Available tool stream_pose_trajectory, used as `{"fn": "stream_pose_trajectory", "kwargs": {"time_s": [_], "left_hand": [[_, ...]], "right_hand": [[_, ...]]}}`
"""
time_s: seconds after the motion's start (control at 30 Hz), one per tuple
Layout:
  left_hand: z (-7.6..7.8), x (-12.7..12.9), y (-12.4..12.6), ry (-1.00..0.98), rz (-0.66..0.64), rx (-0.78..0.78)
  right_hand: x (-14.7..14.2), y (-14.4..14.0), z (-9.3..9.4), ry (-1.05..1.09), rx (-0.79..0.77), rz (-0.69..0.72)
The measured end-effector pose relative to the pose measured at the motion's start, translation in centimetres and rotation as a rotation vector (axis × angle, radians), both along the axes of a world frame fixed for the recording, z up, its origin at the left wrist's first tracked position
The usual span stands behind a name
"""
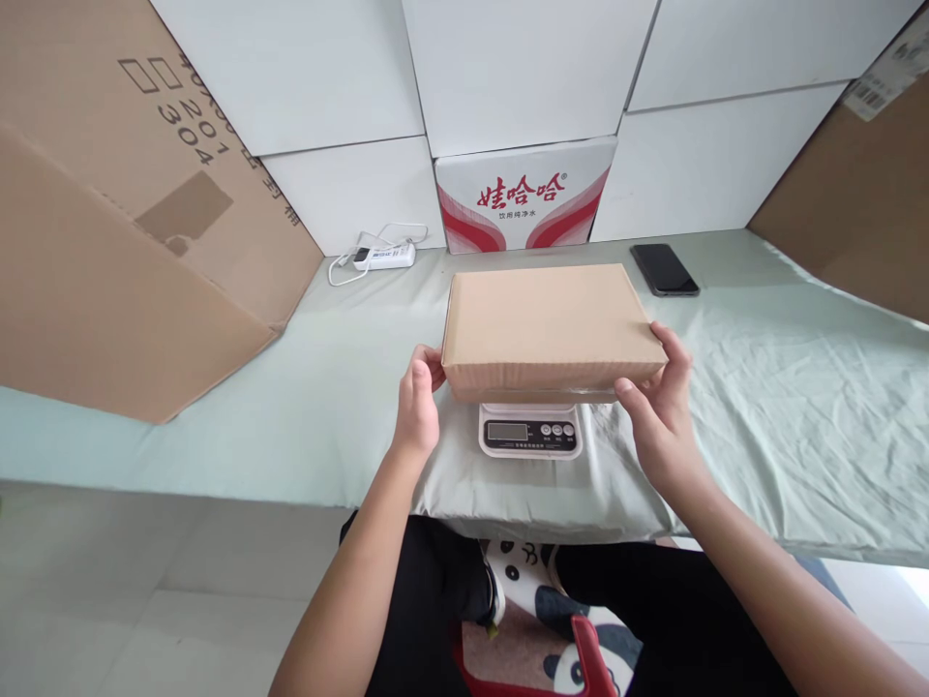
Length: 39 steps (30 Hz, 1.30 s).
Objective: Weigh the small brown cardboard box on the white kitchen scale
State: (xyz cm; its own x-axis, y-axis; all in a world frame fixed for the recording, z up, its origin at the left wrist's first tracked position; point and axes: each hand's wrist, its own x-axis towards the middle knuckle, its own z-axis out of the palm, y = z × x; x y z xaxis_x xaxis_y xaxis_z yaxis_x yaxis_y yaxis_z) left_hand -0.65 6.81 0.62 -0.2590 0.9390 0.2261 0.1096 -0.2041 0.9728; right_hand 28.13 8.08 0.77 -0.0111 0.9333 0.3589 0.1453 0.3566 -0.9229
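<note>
A closed brown cardboard box (pixel 548 319) is over a white digital kitchen scale (pixel 529 433), covering its platform. Only the scale's front panel with a display and buttons shows; whether the box rests on it or is held just above, I cannot tell. My left hand (pixel 421 402) is at the box's left end, its fingers curled behind the corner and partly hidden. At the right front corner, my right hand (pixel 662 416) grips the box, thumb on the front face and fingers along the right side.
A black smartphone (pixel 664 269) lies at the back right on the green cloth (pixel 305 407). A white device with a cable (pixel 386 256) lies back left. Behind stands a red-and-white carton (pixel 526 198). Large cardboard boxes flank the table at left (pixel 131 242) and right (pixel 856 194).
</note>
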Motion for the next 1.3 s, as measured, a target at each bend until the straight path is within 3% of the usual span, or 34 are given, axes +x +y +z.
{"fn": "stream_pose_trajectory", "kwargs": {"time_s": [0.63,0.9,1.3], "left_hand": [[-0.7,-0.3,0.6,-0.091,0.007,0.063],[-0.8,-0.9,1.0,-0.186,0.103,0.079],[-1.4,-1.1,1.4,-0.163,0.131,0.054]], "right_hand": [[-0.5,-0.5,0.6,-0.037,-0.023,-0.062],[0.8,0.0,0.2,-0.062,-0.016,-0.181],[0.9,0.4,0.1,0.018,-0.044,-0.151]]}}
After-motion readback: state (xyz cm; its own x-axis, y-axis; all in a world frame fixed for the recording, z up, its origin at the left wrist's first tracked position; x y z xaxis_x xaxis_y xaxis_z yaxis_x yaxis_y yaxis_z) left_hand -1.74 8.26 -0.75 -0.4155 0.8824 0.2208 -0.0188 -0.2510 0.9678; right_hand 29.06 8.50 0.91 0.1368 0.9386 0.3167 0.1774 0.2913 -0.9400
